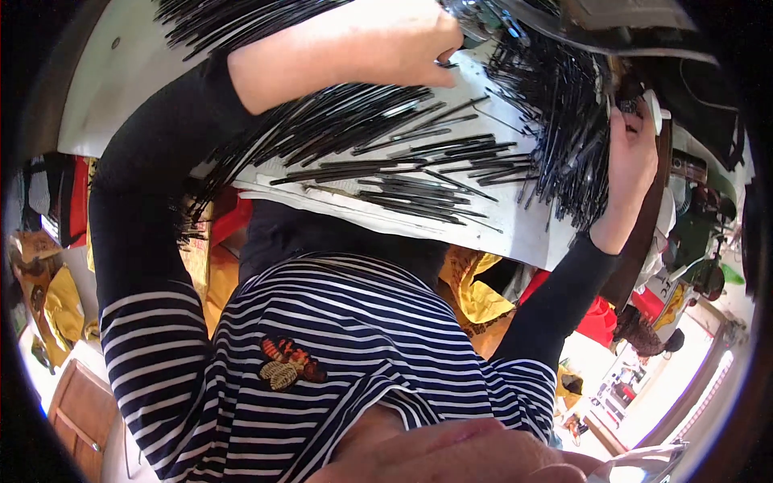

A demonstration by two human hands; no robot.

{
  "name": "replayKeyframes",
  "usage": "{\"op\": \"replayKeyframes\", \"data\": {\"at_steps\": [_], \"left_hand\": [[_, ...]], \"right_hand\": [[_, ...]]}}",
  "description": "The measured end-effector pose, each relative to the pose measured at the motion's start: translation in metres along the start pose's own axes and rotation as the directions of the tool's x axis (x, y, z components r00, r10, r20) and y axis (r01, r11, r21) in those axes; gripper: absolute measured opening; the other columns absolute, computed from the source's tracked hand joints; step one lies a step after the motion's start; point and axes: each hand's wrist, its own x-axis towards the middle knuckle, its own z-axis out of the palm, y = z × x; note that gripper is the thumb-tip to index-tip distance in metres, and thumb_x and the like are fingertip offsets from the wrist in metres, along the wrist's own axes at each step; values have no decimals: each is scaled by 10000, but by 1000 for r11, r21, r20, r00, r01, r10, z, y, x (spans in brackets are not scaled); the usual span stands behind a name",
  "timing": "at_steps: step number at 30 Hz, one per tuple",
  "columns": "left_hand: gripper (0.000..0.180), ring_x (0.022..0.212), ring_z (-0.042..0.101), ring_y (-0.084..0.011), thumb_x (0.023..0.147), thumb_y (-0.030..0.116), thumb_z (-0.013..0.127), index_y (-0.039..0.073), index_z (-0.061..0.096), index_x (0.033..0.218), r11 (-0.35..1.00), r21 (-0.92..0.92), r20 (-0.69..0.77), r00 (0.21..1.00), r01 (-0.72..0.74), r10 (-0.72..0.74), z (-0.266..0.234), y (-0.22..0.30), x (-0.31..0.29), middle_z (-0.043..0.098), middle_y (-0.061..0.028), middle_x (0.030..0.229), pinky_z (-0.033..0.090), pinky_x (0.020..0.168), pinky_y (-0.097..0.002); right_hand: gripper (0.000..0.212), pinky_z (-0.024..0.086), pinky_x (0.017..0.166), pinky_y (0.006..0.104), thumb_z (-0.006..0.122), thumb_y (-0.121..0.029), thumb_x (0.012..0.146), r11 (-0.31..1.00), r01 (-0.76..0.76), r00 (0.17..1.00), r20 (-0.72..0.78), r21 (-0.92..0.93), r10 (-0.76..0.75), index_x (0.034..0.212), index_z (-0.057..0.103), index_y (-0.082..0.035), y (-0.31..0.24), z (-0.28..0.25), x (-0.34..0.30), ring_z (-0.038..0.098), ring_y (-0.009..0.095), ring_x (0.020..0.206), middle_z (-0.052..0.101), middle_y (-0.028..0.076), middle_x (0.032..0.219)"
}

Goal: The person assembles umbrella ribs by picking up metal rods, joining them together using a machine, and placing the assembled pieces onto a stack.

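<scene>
My left hand (435,50) reaches across the table to a metal machine part (481,18) at the top. Its fingers are bent together at that part, and what they pinch is hidden. My right hand (632,157) is at the table's right edge, its fingers curled on a white rounded piece (654,111). Thin black strips (354,121) lie in a slanting heap under my left forearm. Several looser black strips (419,173) are spread nearer to me. A dense pile of shiny black strips (564,129) lies between my hands.
The pale tabletop (97,97) shows at the left. More black strips (233,24) lie at the far side. A dark, curved machine housing (612,36) overhangs the upper right. Yellow bags (475,290) and red cloth (596,322) are below the table.
</scene>
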Motion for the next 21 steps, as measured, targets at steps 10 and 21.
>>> {"op": "replayKeyframes", "data": {"at_steps": [10, 21], "left_hand": [[188, 630, 606, -338, 735, 203, 565, 33, 635, 697, 982, -140, -33, 991, 126, -132, 5, -11, 1, 607, -174, 656, 483, 608, -395], [229, 614, 599, -325, 751, 233, 604, 5, 588, 768, 993, 116, -72, 997, -19, 28, -6, -19, -29, 581, -172, 624, 478, 568, -396]], "right_hand": [[301, 488, 724, 376, 542, -123, 816, 863, 494, 834, 338, -104, -436, 1116, 536, -105, -57, 60, -36, 602, 304, 832, 575, 67, 1099], [133, 487, 676, 354, 542, -140, 831, 759, 632, 756, 343, -157, -558, 944, 592, -88, -60, 68, -31, 600, 272, 815, 602, 62, 935]]}}
